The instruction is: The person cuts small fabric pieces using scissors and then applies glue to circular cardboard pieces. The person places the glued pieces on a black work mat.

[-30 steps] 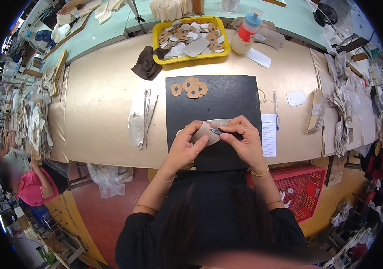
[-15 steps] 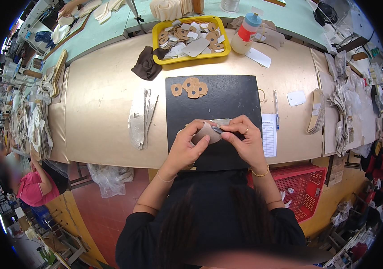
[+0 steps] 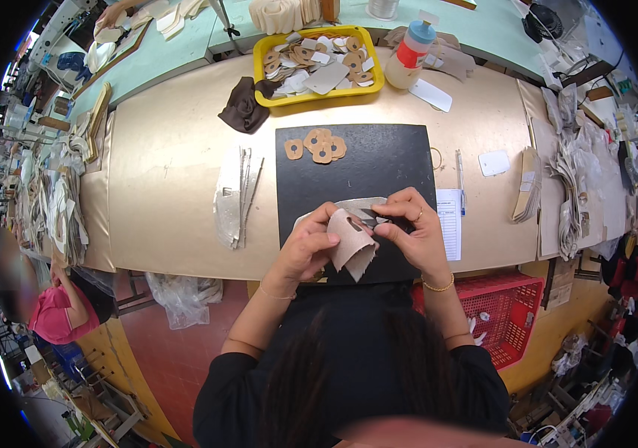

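Observation:
My left hand (image 3: 306,245) is closed, thumb and fingers pinching a beige fabric piece (image 3: 354,250) that hangs bent over the near part of a black board (image 3: 349,175). A dark slot shows in the piece's upper part. My right hand (image 3: 414,233) is closed too, its thumb and fingertips on a small dark grey pointed item (image 3: 376,218) against the slot side of the fabric; its exact kind is hard to make out. Behind my fingers a flat pale grey piece shows in part. Several tan cutouts with dark central holes (image 3: 322,148) lie on the board's far left.
A yellow tray (image 3: 261,88) of cut pieces and a blue-capped bottle (image 3: 408,60) stand at the back. A dark cloth (image 3: 244,108) and grey strips (image 3: 231,198) lie left, a paper sheet (image 3: 448,224) and pen (image 3: 461,183) right. A red crate (image 3: 532,310) sits below.
The fabric has turned and unfolded downward, so its slot and ragged lower edge now show. My left fingers have shifted on it slightly; my right hand stays close beside it.

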Demonstrator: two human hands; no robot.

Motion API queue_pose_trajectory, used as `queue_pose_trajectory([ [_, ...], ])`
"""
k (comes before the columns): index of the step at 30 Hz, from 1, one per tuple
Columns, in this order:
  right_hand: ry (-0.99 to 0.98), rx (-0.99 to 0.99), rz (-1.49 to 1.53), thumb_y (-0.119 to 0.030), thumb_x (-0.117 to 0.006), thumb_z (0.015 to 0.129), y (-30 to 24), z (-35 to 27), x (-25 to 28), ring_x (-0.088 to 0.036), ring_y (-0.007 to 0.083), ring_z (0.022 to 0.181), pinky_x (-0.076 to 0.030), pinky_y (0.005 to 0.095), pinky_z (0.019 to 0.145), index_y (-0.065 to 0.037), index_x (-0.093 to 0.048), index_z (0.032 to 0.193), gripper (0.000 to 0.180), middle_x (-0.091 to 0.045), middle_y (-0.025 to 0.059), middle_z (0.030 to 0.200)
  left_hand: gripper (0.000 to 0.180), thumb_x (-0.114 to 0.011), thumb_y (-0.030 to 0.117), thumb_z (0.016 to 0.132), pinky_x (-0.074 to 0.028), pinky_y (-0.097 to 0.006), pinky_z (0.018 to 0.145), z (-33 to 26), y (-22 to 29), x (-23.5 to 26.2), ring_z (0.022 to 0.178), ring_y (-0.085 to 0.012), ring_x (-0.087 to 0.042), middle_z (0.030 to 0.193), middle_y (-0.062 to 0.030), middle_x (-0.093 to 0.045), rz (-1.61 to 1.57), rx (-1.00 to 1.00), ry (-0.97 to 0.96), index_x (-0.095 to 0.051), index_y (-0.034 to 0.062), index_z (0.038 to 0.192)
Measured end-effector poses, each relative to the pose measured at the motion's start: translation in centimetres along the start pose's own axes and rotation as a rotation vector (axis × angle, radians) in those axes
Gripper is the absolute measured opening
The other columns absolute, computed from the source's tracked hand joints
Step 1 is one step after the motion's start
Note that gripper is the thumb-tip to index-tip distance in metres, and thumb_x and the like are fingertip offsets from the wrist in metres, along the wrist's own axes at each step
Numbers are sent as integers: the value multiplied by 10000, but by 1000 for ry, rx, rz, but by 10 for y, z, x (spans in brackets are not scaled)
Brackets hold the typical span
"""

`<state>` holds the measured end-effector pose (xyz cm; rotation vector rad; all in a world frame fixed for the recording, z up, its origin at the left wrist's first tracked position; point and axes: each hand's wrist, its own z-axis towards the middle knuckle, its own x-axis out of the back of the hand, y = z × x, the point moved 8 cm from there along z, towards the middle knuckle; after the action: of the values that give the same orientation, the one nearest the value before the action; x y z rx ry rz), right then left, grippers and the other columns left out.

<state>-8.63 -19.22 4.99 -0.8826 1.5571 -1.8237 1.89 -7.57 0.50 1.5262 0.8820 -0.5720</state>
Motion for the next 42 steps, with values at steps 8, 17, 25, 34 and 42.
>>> queue_pose_trajectory([
  [8,-79,69,15,-79,-797,745,-9,2,-9,-592,134,828,-469,249,703,-71,-742,1030,291,-604,45,913,369,-544,106,796,-509,-573,901,-1,-7,-23,1005,-448,-618,1081,-244,-594,-306,65,-140,-485,2,1145],
  [17,-34,136,-111,-108,-788,751,-23,0,-8,-585,143,795,-471,256,688,-72,-751,1005,259,-597,42,880,282,-544,103,776,-497,-511,895,-1,-6,-24,1001,-427,-613,1017,-232,-617,-320,44,-116,-512,21,1044],
  [25,-41,139,-166,-107,-793,738,-30,0,-6,-575,140,773,-467,257,672,-67,-755,990,258,-599,40,870,287,-551,130,772,-502,-500,874,-2,-3,-25,994,-416,-608,1007,-230,-607,-253,45,-98,-515,16,1033],
  [34,-77,264,-230,-41,-789,725,-42,6,-5,-614,162,707,-489,270,603,-77,-747,975,256,-621,48,855,252,-563,169,790,-523,-471,805,1,-1,-27,934,-402,-595,965,-220,-581,-257,30,-142,-514,11,980],
  [42,-121,241,-255,-68,-804,715,-43,10,-4,-588,136,755,-473,254,624,-69,-755,962,252,-605,39,865,316,-578,154,810,-455,-455,925,-1,1,-33,1035,-377,-592,1079,-203,-587,-369,77,-284,-506,37,1094],
])
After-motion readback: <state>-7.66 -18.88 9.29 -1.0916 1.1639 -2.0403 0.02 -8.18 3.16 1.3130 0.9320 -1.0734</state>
